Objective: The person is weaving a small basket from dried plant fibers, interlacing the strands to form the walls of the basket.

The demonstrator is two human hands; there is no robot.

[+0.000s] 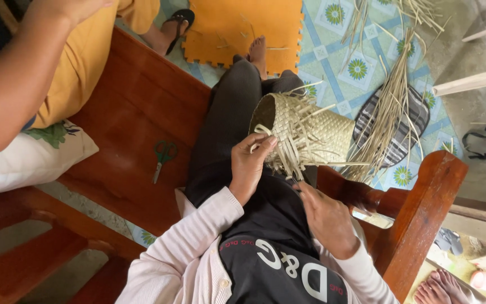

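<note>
- The person is sitting on a reddish-brown wooden bench point(136, 112), legs stretched out toward a patterned blue-and-white floor mat point(338, 50).
- A half-woven straw basket point(305, 132) is lying on its side across the person's lap, its open mouth turned toward the left hand, with loose pale strips sticking out from the rim.
- The left hand point(250, 163) is pinching a loose strip point(262, 130) at the basket's rim, its grip clenched on that strip.
- The right hand point(328, 217) is resting low on the lap just below the basket, fingers reaching toward the hanging strip ends; I cannot tell whether its grip is closing on anything.
- A pair of green-handled scissors point(162, 157) is lying on the bench seat, well apart from both hands.
- A bundle of dry straw point(386, 112) is lying on the floor mat beyond the basket, partly over a dark striped round mat point(417, 121).
- An orange foam tile point(243, 25) is lying on the floor near the person's bare foot.
- Another person in yellow clothes point(80, 62) is sitting beside a white cushion point(23, 160) at the bench's far end.
</note>
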